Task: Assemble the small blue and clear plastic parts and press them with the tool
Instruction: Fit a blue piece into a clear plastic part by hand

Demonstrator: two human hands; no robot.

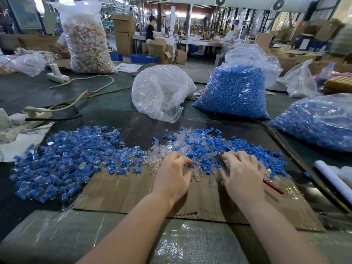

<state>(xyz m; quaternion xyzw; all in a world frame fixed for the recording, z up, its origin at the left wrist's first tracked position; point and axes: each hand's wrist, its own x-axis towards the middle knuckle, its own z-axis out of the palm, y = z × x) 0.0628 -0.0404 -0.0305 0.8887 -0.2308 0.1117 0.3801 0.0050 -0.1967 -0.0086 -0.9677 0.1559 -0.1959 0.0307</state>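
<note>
Cardboard (133, 191) under parts; right hand (242, 174) hides most of tool (272, 186).

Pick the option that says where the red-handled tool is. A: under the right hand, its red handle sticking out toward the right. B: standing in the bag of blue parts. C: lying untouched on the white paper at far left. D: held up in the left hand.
A: the right hand lies over the tool, whose red handle juts out from beneath it onto the cardboard.
</note>
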